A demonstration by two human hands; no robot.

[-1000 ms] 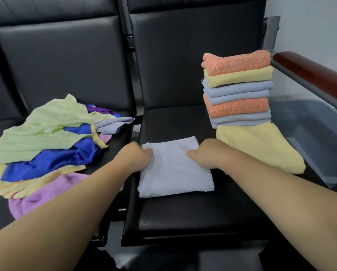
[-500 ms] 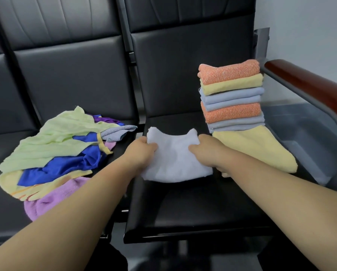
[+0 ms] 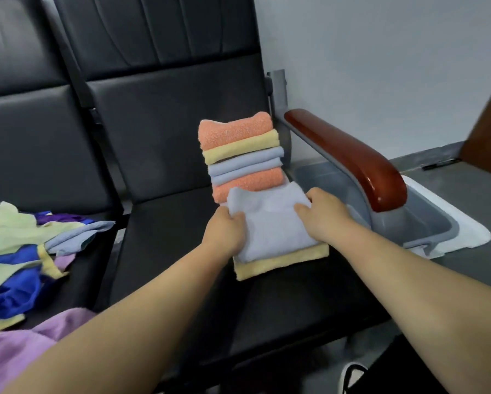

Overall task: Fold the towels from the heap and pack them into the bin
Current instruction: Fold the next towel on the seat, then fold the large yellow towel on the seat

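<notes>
Both hands pinched the folded pale towel (image 3: 272,226) by its side edges, the left hand (image 3: 227,231) curled round the left edge and the right hand (image 3: 321,217) round the right one. Far to the left, the heap (image 3: 25,251) of loose green, blue, lilac and yellow cloths sprawled over the neighbouring seat. The pale towel sat over a folded yellow towel (image 3: 281,264) on the black seat (image 3: 159,251); whether it rested on it or hung just above, I could not tell. To my eye the step was setting it down square: lower it level, hold both edges taut so the fold keeps, line it up with the yellow one, then let go together. Just behind rose the stack (image 3: 241,155) of orange, yellow and blue-grey towels, leaning a little, and a nudge might topple it. Further right, the wooden armrest (image 3: 349,157) ran between the seat and the grey bin (image 3: 443,226), so anything packed would need lifting over or round it.
</notes>
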